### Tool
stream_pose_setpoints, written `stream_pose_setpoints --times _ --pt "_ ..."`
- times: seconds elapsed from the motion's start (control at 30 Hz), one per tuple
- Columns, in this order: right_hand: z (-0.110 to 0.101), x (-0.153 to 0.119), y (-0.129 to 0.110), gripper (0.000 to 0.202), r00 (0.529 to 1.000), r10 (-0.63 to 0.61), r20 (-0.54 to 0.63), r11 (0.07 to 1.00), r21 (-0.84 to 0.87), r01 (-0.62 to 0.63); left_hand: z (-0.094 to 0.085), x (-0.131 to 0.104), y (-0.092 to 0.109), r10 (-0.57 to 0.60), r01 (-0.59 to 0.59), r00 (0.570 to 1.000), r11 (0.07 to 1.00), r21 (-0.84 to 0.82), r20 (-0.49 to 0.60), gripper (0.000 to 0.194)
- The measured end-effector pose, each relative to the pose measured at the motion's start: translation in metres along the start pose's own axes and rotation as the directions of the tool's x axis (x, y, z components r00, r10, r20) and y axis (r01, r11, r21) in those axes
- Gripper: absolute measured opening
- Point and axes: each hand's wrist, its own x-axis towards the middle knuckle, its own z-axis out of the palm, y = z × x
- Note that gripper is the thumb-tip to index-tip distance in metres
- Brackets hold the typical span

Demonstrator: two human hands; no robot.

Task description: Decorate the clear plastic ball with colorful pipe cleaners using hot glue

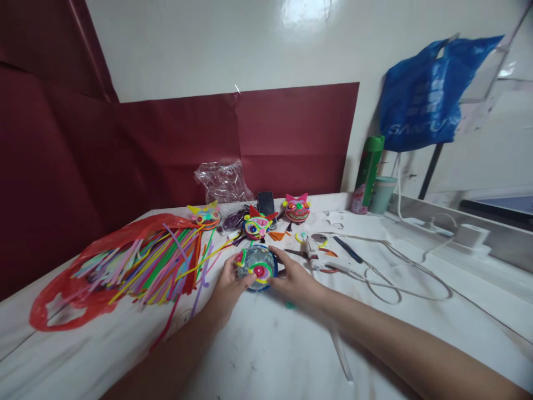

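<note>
A round grey piece (256,257) with a blue rim is held between both hands just above the white table. On its face are a red dot ringed in pink, green and yellow, and a small pink and yellow curl at the left edge. My left hand (230,286) grips its left side, the thumb on the front near the red dot. My right hand (293,278) holds the right side, fingers at the upper right rim and thumb at the lower right. Right behind it sits a colourful animal face (257,226) with red ears.
Bundled pipe cleaners (166,261) lie on a red plastic bag (41,308) at left. Two more decorated faces (297,208) (207,215) stand behind. A glue gun (312,250), a blue-handled tool (348,250) and looped cable (410,255) lie at right.
</note>
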Motion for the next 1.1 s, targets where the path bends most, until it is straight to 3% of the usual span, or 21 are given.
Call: stream_pose_setpoints --times 0.2,0.5,0.77,0.97,1.1 --pt "0.000 -0.002 0.003 0.076 0.997 -0.044 0.057 0.998 0.048 0.041 -0.008 0.010 -0.012 -0.057 0.061 0.995 0.997 0.043 -0.087 0.072" --pt "0.003 -0.007 -0.005 0.066 0.998 -0.034 0.054 0.997 0.072 0.030 -0.009 0.009 -0.008 -0.108 0.123 0.987 0.983 0.134 -0.115 0.074" --pt "0.012 -0.007 0.000 0.054 1.000 -0.015 -0.026 0.979 0.203 0.020 -0.007 0.010 -0.008 -0.115 0.140 0.983 0.974 0.180 -0.141 0.073" --pt "0.016 -0.006 -0.001 0.054 0.998 0.068 -0.005 0.925 0.375 -0.061 -0.005 0.009 -0.013 -0.044 0.069 0.989 0.982 0.178 -0.142 0.072" --pt "0.015 -0.004 0.001 0.053 0.996 0.084 0.004 0.911 0.404 -0.079 -0.002 0.005 -0.010 -0.044 0.084 0.983 0.970 0.227 -0.177 0.075"
